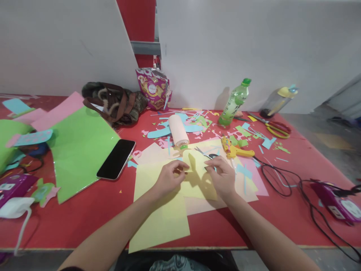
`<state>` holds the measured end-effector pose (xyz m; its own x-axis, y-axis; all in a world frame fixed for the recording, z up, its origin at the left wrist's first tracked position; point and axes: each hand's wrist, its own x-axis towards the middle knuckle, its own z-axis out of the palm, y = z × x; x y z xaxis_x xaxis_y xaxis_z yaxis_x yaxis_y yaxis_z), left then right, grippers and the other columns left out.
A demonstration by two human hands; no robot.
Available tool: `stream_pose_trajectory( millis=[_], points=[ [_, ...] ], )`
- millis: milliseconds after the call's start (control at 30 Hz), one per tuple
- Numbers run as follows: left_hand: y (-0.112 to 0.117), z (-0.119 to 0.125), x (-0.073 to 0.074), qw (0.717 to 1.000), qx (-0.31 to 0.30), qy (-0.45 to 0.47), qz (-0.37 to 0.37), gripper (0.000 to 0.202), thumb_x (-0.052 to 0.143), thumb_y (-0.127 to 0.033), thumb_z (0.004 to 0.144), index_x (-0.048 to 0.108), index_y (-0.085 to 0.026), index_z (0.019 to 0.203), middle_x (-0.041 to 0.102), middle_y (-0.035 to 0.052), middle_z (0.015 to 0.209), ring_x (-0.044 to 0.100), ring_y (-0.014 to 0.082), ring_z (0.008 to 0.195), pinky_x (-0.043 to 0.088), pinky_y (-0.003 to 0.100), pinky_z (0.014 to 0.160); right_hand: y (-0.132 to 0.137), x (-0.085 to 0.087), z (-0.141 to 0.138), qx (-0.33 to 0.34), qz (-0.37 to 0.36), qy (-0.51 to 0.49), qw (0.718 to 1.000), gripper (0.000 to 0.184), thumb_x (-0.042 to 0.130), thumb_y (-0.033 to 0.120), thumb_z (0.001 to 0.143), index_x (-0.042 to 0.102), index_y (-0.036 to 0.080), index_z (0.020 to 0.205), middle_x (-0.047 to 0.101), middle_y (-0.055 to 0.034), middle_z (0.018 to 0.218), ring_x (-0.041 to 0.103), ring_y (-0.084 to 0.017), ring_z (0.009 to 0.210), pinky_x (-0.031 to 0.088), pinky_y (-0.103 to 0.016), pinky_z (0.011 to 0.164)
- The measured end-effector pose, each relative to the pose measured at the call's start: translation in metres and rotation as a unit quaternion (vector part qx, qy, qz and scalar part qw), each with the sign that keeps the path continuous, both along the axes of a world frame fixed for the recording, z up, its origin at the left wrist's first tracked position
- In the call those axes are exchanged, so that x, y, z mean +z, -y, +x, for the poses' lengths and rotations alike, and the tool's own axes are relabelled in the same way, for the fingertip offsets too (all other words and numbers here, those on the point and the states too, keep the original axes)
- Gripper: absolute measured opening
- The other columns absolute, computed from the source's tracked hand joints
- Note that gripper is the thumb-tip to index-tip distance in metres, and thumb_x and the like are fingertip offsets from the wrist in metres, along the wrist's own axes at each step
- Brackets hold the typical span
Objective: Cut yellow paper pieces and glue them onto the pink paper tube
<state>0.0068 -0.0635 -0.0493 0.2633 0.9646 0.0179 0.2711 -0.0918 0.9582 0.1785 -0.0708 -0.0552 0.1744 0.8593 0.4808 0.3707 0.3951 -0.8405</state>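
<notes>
My left hand has thumb and fingertips pinched on the left edge of a small piece of pale yellow paper, raised over the sheets. At its right edge my right hand is closed in a pinch on the same paper; the exact contact is hard to see. Small scissors with dark handles lie just beyond my right fingers. Under both hands are larger yellow sheets. A pale pink paper roll with a green end lies beyond them on light blue paper strips.
A yellow glue gun lies right, its cable trailing to a purple power strip. Left are a phone and green sheet. Behind stand a green bottle, snack bag, dark bag, larger scissors and paper scraps.
</notes>
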Motion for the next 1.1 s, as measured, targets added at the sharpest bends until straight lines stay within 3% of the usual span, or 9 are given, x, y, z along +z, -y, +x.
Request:
stream_pose_trajectory(
  millis=[200, 367, 433, 533, 633, 767, 900, 967, 1100],
  points=[
    [0.001, 0.0, 0.0, 0.999, 0.02, 0.018, -0.021, 0.012, 0.058, -0.023, 0.066, 0.058, -0.014, 0.074, 0.062, 0.006, 0.08, 0.057, 0.0123, 0.064, 0.048, 0.026, 0.063, 0.005, 0.008, -0.004, 0.05, 0.038, -0.002, 0.998, 0.017, 0.052, 0.008, 0.067, 0.061, 0.022, 0.069, 0.057, 0.0012, 0.059, 0.053, -0.013, 0.055, 0.045, -0.026, 0.052],
    [0.002, 0.003, 0.005, 0.993, 0.057, 0.064, -0.084, 0.011, 0.057, -0.025, 0.068, 0.058, -0.015, 0.07, 0.06, 0.0035, 0.068, 0.056, 0.013, 0.062, 0.046, 0.025, 0.057, 0.008, 0.01, -0.006, 0.069, 0.068, 0.065, 0.993, 0.014, 0.051, 0.011, 0.071, 0.06, 0.022, 0.073, 0.06, -0.0012, 0.064, 0.056, -0.015, 0.064, 0.048, -0.03, 0.061],
    [0.003, 0.005, 0.008, 0.986, 0.081, 0.095, -0.111, 0.011, 0.058, -0.025, 0.066, 0.056, -0.015, 0.069, 0.057, 0.0011, 0.063, 0.054, 0.0116, 0.056, 0.044, 0.023, 0.052, 0.009, 0.005, -0.006, 0.061, 0.044, 0.079, 0.994, 0.011, 0.054, 0.015, 0.072, 0.059, 0.021, 0.08, 0.061, -0.003, 0.072, 0.056, -0.015, 0.066, 0.048, -0.032, 0.064],
    [0.006, 0.009, 0.012, 0.977, 0.097, 0.137, -0.129, 0.01, 0.058, -0.023, 0.064, 0.052, -0.015, 0.065, 0.052, -0.0025, 0.057, 0.05, 0.0095, 0.051, 0.042, 0.022, 0.049, 0.009, -0.005, -0.007, 0.053, -0.027, 0.05, 0.997, 0.025, 0.061, 0.023, 0.07, 0.054, 0.021, 0.093, 0.062, -0.0053, 0.083, 0.057, -0.015, 0.067, 0.049, -0.032, 0.065],
    [0.009, 0.013, 0.011, 0.974, 0.096, 0.16, -0.127, 0.012, 0.06, -0.022, 0.063, 0.05, -0.016, 0.065, 0.05, -0.0033, 0.056, 0.05, 0.0095, 0.053, 0.041, 0.021, 0.049, 0.009, -0.011, -0.01, 0.077, -0.088, -0.007, 0.993, 0.033, 0.062, 0.026, 0.07, 0.05, 0.02, 0.1, 0.061, -0.0039, 0.076, 0.06, -0.017, 0.07, 0.05, -0.032, 0.068],
    [0.013, 0.015, 0.005, 0.979, 0.093, 0.143, -0.115, 0.014, 0.058, -0.023, 0.066, 0.047, -0.017, 0.073, 0.051, -0.0029, 0.059, 0.052, 0.0113, 0.058, 0.042, 0.022, 0.052, 0.009, -0.012, -0.013, 0.077, -0.107, -0.013, 0.991, 0.032, 0.059, 0.026, 0.071, 0.049, 0.019, 0.1, 0.06, -0.0022, 0.067, 0.061, -0.016, 0.067, 0.05, -0.03, 0.065],
    [0.015, 0.013, 0.002, 0.99, 0.137, 0.037, 0.012, 0.012, 0.058, -0.02, 0.067, 0.047, -0.017, 0.073, 0.05, 0.0008, 0.077, 0.05, 0.0108, 0.064, 0.043, 0.025, 0.062, 0.008, -0.011, -0.01, 0.025, -0.072, 0.062, 0.995, 0.029, 0.056, 0.024, 0.074, 0.049, 0.019, 0.101, 0.057, -0.0003, 0.065, 0.06, -0.015, 0.066, 0.05, -0.031, 0.066],
    [0.017, 0.013, 0.002, 0.992, 0.11, -0.01, 0.053, 0.007, 0.055, -0.019, 0.07, 0.05, -0.017, 0.072, 0.051, 0.0023, 0.08, 0.049, 0.0114, 0.066, 0.044, 0.026, 0.064, 0.007, -0.009, -0.009, -0.009, -0.028, 0.128, 0.991, 0.026, 0.054, 0.022, 0.075, 0.049, 0.019, 0.101, 0.056, 0.0003, 0.065, 0.059, -0.015, 0.065, 0.051, -0.032, 0.067],
    [0.02, 0.015, -0.002, 0.999, 0.029, 0.014, -0.039, 0.018, 0.05, -0.023, 0.077, 0.053, -0.016, 0.093, 0.059, 0.0079, 0.092, 0.057, 0.0161, 0.081, 0.045, 0.029, 0.074, 0.008, -0.006, -0.01, -0.009, 0.085, 0.221, 0.971, 0.026, 0.05, 0.017, 0.079, 0.047, 0.02, 0.105, 0.057, -0.0008, 0.068, 0.059, -0.016, 0.068, 0.051, -0.034, 0.071]
  ],
)
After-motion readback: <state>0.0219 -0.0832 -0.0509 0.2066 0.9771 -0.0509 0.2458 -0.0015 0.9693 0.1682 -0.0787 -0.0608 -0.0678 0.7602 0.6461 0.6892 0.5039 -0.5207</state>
